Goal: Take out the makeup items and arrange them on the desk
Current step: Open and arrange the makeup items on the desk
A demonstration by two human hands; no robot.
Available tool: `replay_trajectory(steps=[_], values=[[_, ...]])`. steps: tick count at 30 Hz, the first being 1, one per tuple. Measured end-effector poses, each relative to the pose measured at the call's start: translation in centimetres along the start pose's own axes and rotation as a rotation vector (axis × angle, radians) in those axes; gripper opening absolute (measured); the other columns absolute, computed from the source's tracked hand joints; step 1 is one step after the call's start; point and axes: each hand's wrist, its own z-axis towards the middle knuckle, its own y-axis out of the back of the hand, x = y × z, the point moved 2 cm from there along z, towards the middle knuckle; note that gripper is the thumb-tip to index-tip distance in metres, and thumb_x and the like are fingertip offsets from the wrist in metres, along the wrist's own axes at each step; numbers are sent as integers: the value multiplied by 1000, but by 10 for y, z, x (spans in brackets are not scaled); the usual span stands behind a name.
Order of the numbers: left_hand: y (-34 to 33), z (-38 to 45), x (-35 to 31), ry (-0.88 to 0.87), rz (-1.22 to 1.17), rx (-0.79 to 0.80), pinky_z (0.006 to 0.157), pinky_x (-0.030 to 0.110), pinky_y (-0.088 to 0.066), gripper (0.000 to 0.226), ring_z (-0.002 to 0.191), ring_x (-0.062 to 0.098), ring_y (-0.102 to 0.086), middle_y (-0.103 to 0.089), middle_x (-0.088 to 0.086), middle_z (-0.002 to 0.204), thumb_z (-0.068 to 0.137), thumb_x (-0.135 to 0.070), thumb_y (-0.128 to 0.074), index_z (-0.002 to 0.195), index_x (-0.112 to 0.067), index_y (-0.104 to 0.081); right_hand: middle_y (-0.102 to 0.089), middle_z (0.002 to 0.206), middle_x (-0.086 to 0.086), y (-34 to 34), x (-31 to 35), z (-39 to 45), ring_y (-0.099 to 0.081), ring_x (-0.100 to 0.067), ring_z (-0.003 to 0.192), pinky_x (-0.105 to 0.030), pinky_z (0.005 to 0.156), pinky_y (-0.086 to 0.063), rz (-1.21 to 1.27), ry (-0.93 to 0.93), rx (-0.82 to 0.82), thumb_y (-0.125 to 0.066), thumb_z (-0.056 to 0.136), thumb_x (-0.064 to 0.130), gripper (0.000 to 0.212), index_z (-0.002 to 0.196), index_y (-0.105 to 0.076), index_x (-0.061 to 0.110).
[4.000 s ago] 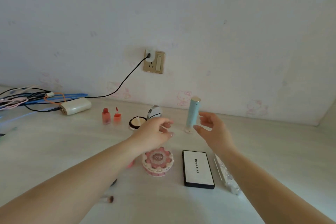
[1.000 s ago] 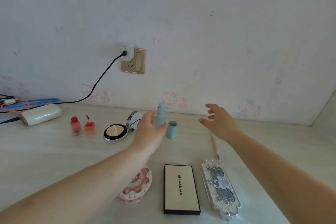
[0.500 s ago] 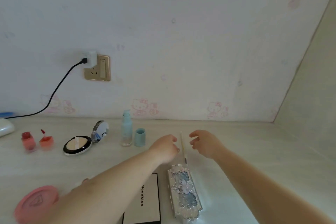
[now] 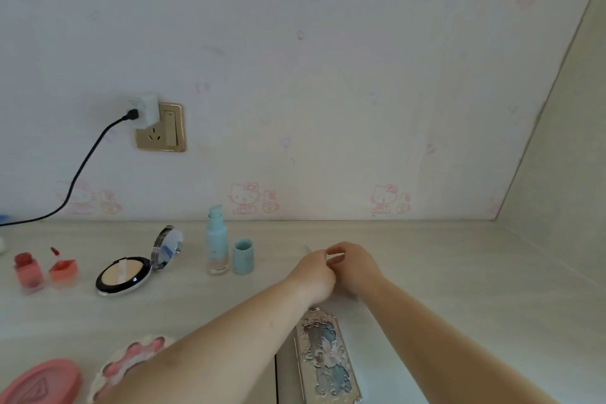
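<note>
Both hands meet over the desk (image 4: pixel 442 272), just right of the blue bottle (image 4: pixel 216 241), which I'll use as reference. Left hand (image 4: pixel 314 274) has fingers curled in, back of hand to camera; fingertips hidden, can't tell what it holds. Right hand (image 4: pixel 352 264) touches it from the right, thumb and forefinger close together as if pinching; a thin pale stick (image 4: pixel 307 248) pokes out just above the left hand, too faint to tell which hand has it. Bottle stands upright, uncapped, near the wall; its blue cap (image 4: pixel 243 256) stands just right of it, apart. Left of the bottle: open powder compact (image 4: pixel 124 275) with mirror lid tilted up, then further left an orange-red cap with applicator (image 4: pixel 63 267) and a small red bottle (image 4: pixel 27 269), side by side. Nearer the camera than the bottle: ornate silver-blue palette case (image 4: pixel 324 354) lying flat below the hands, between the forearms; pink flower-pattern round box (image 4: pixel 131 357) partly behind the left forearm; its pink lid (image 4: pixel 39 382) at the bottom left corner. On the wall above and left of the bottle: gold socket plate (image 4: pixel 162 128) with white charger (image 4: pixel 146 110) and black cable (image 4: pixel 78 170).
</note>
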Motion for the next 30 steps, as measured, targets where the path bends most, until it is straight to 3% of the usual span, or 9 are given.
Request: replay_trajectory(steps=[5,7,9,11,16,22,24,30], values=[[2,-6,-4,-25,-72,-9,96,24,-37,50,128,26,-45,-49,12,139,89,2,-34,139,-6,-39,-71,101,6,-3,0,-6,-63,-16,96,-25,79,-47,-123,34,-51,-52,81,11,31,107,-60,26],[7,-11,-3,-87,-29,-46,102,29,-35,50,129,25,-45,-48,12,141,91,-1,-37,140,-7,-37,-69,100,7,0,1,-10,-63,-15,94,-26,79,-49,-127,48,-71,-52,82,11,30,106,-62,27],[20,-17,3,-183,95,-121,109,30,-31,55,134,20,-39,-43,5,146,91,-6,-42,144,-15,-32,-67,98,9,7,4,-16,-62,-11,92,-25,79,-49,-121,79,-98,-54,83,10,32,109,-62,26],[39,-24,11,-290,295,-232,109,30,-31,50,134,17,-39,-44,-2,144,93,-15,-48,142,-22,-38,-64,92,11,17,8,-27,-61,-9,88,-24,80,-49,-80,142,-119,-56,84,6,33,110,-63,25],[80,-52,18,-498,431,-377,96,26,-37,36,119,16,-50,-58,-6,125,90,-29,-58,126,-26,-58,-65,91,16,41,21,-67,-61,-3,88,-17,80,-47,-71,277,-121,-57,85,6,32,107,-65,29],[100,-93,11,-723,515,-435,77,34,-49,21,87,21,-64,-69,-4,90,79,-31,-66,97,-23,-74,-63,93,17,49,44,-110,-59,2,87,-7,81,-41,-126,440,-107,-59,85,7,31,109,-67,26],[102,-106,6,-738,535,-428,71,30,-47,21,78,21,-65,-68,-3,81,77,-34,-63,89,-24,-76,-60,89,19,49,50,-122,-57,5,82,-1,76,-39,-111,492,-101,-61,84,8,29,108,-68,24],[112,-144,3,-801,584,-413,67,19,-35,23,71,15,-62,-64,-4,78,76,-38,-64,85,-21,-76,-61,90,14,51,68,-154,-59,1,84,-4,74,-40,-129,581,-99,-67,83,16,23,103,-70,26]])
